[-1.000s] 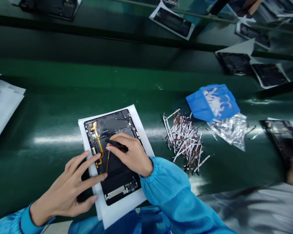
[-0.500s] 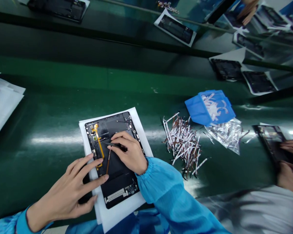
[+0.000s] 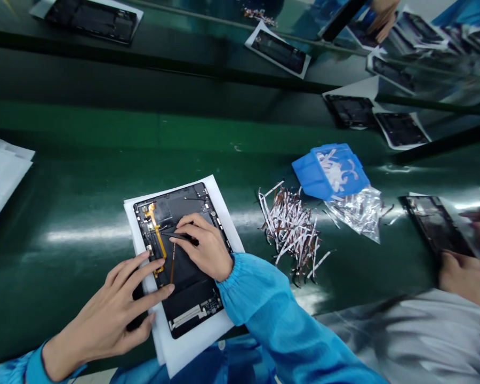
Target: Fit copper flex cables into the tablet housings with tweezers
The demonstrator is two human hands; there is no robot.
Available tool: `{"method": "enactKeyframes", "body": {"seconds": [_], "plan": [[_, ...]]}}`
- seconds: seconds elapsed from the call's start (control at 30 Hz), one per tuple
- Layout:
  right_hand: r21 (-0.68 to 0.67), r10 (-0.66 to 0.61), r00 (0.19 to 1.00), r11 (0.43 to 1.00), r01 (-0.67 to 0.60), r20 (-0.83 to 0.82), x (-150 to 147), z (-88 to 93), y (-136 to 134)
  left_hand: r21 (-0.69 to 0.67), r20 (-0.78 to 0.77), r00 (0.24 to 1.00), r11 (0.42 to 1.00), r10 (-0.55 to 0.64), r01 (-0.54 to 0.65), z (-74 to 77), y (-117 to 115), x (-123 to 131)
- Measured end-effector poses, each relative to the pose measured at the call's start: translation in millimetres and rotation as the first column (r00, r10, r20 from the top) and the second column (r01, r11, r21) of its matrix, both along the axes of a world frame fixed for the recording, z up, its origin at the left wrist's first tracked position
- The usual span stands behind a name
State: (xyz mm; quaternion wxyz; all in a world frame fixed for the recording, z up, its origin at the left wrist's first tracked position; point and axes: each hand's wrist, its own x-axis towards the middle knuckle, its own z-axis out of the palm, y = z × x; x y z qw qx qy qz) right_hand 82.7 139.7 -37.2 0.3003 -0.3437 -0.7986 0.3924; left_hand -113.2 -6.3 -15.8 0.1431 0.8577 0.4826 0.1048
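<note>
An opened tablet (image 3: 192,298) lies on white sheets (image 3: 224,224) in front of me, its inside facing up. A yellow-orange flex cable (image 3: 158,234) runs along its left side. A thin brown flex strip (image 3: 173,264) stretches over the dark interior. My right hand (image 3: 204,245) pinches black tweezers (image 3: 180,236), their tips pointing left near the yellow cable. With fingers spread, my left hand (image 3: 120,304) rests over the tablet's left edge, one fingertip touching the lower end of the brown strip.
Right of the tablet lies a heap of white and brown flex strips (image 3: 294,226). Behind it a blue bin (image 3: 314,173) holds more, beside a clear plastic bag (image 3: 358,213). A co-worker's hand (image 3: 466,277) touches another tablet (image 3: 434,224) at right. Several tablets sit on the raised shelf behind.
The whole view has shifted slightly, so things appear further left. My hands stay at nearly the same places on the tablet. The co-worker's hands have moved apart.
</note>
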Motion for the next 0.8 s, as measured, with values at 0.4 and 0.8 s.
{"method": "enactKeyframes", "body": {"seconds": [0.4,0.8], "plan": [[-0.096,-0.057,0.998,0.994,0.053,-0.035,2.0,6.1,0.9,0.087,-0.080,0.992,0.992,0.097,-0.090,-7.9,3.5,12.6],[-0.240,-0.263,0.951,0.946,0.220,-0.162,1.0,12.6,7.1,0.009,0.021,0.886,0.886,0.463,-0.463,-5.8,52.1,23.2]]}}
